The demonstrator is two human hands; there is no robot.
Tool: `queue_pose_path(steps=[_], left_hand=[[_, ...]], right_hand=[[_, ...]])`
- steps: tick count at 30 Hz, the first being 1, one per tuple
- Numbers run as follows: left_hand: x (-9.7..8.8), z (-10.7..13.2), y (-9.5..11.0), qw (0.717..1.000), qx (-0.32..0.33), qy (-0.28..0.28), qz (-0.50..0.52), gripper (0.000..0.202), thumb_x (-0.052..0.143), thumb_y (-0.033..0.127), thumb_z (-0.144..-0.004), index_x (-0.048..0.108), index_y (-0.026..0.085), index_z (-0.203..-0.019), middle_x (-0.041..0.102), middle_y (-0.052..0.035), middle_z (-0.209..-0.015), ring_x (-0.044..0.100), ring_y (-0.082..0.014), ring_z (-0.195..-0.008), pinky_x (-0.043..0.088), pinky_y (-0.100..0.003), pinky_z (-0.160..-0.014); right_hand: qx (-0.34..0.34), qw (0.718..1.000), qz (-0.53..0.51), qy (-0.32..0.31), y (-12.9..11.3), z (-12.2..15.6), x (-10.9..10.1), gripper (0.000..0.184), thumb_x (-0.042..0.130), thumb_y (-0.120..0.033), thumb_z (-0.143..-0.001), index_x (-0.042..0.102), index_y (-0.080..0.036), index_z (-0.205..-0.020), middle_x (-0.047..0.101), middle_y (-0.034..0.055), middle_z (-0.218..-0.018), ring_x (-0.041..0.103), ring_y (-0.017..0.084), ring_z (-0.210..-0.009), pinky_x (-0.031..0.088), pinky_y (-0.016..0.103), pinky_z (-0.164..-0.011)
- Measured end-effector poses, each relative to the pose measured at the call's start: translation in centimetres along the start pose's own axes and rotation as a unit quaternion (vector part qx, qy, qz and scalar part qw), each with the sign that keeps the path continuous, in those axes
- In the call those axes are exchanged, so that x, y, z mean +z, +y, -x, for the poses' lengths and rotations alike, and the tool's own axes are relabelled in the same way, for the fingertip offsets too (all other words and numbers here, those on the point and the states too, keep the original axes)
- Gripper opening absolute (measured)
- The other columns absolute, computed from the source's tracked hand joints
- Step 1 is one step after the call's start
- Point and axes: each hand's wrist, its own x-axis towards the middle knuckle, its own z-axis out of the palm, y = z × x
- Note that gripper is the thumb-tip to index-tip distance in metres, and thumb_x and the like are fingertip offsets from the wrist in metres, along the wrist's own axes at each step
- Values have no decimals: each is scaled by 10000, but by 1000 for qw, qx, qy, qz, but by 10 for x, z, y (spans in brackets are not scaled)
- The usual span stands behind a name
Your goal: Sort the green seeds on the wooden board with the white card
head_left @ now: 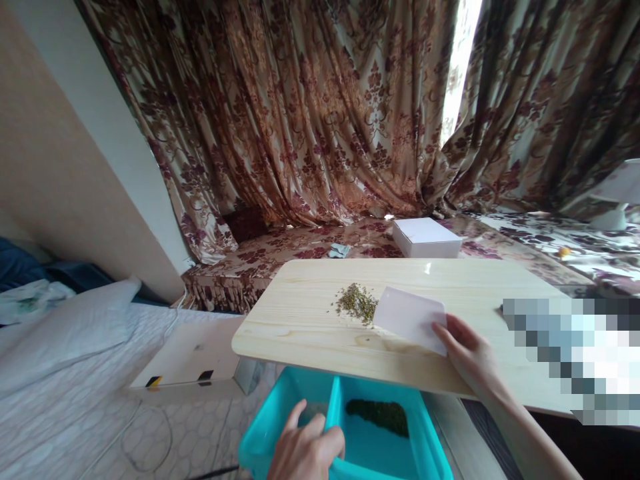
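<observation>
My right hand (467, 347) grips the right end of a thin white flat sheet (407, 317), which looks like a plastic scraper or card. The sheet's left edge touches a loose pile of small green-brown dried bits (357, 302) on the light wooden tabletop (300, 333). Below the table's front edge is a turquoise bin (380, 460) split by a divider. My left hand (307, 447) is at that divider, thumb side curled over it and one finger stretched into the left compartment. Dark green bits (383, 415) lie in the right compartment.
Beyond the table, a white box (427, 237) and a small bluish cloth (339, 251) sit on a floral-covered ledge before patterned curtains (325, 120). A pale box (190, 353) stands on the bed at left. A blurred-out patch covers the table's right side.
</observation>
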Motion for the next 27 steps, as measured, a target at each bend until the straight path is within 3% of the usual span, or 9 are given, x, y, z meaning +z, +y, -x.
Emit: queue_pose_path(steps=[4,8,12,20,27], left_hand=[[-2,1,0,1000,-2,-6,-1,127,666,289,-667,551,266,-717,465,67,-645,573,-172,-594,381,-483,-1021],[4,1,-3,1000,-4,-9,-17,95,641,204,-705,569,265,-718,494,61,-642,584,-164,-593,382,-464,-1026],[8,-1,-6,999,-7,-17,-27,96,669,226,-733,582,263,-723,526,56,-653,599,-168,-606,387,-460,-1027],[-3,-3,2,998,-18,-35,-46,182,597,85,-695,579,262,-729,532,59,-656,609,-159,-633,381,-449,-1035],[-4,-2,3,998,-20,-42,-46,184,582,80,-691,573,261,-727,527,57,-663,595,-150,-617,369,-442,-1044]], right_hand=[[-13,1000,12,0,2,0,1,267,685,-405,-648,691,-205,-824,756,48,-789,688,213,-704,553,272,-609],[-18,1000,11,-12,3,1,1,255,684,-396,-644,688,-207,-815,754,47,-770,693,219,-704,560,275,-611],[-17,1000,0,-6,2,2,-1,247,689,-403,-647,685,-215,-807,755,50,-769,705,231,-734,574,283,-635],[-24,1000,-14,-5,3,2,0,250,688,-416,-673,674,-227,-834,757,48,-816,705,225,-767,582,294,-688],[-24,1000,0,-13,8,-1,2,246,666,-424,-666,653,-230,-816,742,44,-771,686,209,-688,568,280,-606]])
